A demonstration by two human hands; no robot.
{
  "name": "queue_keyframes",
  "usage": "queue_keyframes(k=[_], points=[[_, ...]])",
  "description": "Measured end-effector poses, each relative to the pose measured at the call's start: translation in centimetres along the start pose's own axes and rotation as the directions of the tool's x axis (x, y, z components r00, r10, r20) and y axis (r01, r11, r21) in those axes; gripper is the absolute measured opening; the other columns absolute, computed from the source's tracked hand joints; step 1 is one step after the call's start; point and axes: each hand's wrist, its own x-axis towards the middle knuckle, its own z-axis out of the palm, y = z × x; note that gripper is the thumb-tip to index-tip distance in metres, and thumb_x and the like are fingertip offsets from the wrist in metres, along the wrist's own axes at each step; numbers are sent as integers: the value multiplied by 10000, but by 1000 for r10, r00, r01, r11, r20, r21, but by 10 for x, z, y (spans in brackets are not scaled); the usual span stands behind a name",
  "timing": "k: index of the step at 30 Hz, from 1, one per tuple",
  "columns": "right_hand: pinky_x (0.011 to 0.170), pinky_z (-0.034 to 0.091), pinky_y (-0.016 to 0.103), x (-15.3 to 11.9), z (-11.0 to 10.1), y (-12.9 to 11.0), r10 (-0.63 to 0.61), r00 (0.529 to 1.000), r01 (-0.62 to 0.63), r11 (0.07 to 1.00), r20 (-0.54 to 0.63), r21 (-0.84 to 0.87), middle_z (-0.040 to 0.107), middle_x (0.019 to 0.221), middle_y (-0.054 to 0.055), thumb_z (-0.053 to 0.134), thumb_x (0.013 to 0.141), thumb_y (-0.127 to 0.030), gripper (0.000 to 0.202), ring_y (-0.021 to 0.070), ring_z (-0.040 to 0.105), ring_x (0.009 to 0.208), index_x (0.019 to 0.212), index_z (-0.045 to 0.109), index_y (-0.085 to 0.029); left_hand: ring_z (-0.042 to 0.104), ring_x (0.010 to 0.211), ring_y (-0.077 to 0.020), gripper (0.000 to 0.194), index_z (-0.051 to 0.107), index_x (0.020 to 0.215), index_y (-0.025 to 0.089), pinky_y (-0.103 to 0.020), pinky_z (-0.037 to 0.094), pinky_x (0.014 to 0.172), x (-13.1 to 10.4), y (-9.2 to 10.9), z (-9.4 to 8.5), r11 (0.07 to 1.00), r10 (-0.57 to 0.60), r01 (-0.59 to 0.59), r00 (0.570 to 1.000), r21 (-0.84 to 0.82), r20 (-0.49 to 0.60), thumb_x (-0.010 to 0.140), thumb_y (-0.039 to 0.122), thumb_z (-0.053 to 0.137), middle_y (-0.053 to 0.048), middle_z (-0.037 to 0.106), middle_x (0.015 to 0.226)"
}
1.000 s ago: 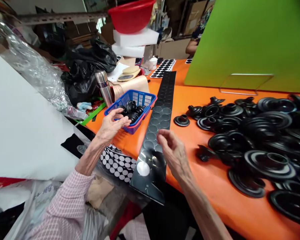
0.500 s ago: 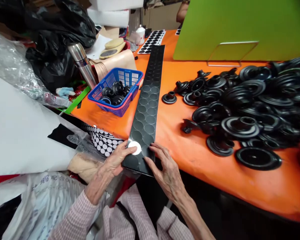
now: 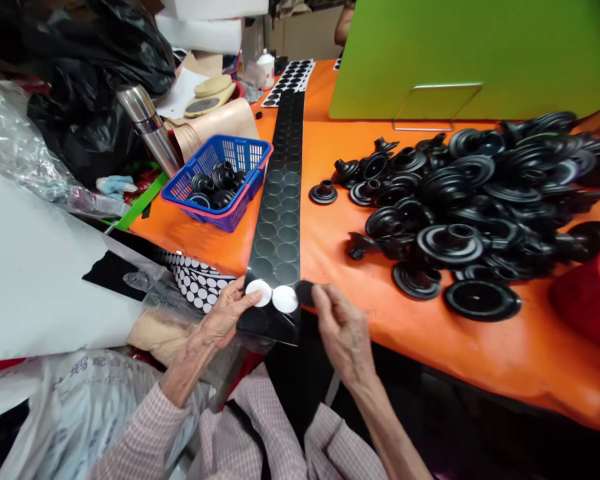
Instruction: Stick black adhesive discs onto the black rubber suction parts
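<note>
A long black strip of round stickers runs down the table and over its front edge. Near its close end two white circles show side by side in the black sheet. My left hand grips the strip's left edge, thumb on top beside the left white circle and fingers underneath. Just right of the strip, my right hand pinches a black round sticker between thumb and fingers. On the table to the right lies a heap of black ribbed rubber cups.
A blue basket with several black rubber parts stands left of the strip. Behind it are a steel thermos and a white bottle. A green board stands at the back; a red container sits at the right.
My right hand has peeled a black round sticker off the strip and moved right with it, exposing a second white circle. My left hand keeps its grip. The view has shifted slightly right.
</note>
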Motion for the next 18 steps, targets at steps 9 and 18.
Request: queue_keyframes(k=[9,18], points=[[838,560,297,-11,2,-23,-256,963,259,965,-86,26,665,1040,83,511,920,-227,175,184,671,943,1038,640,-220,500,603,-103,348,534,750,171,-237,386,600,-2,56,25,901,-17,-26,995,433,96,736,496,659,33,516,649],[651,519,263,4,-32,-8,370,919,-239,797,-134,555,569,692,-15,571,861,-464,278,125,585,645,805,555,-192,555,534,-136,280,578,664,188,-239,386,565,51,78,98,830,51,-207,953,518,299,750,434,683,33,519,509]])
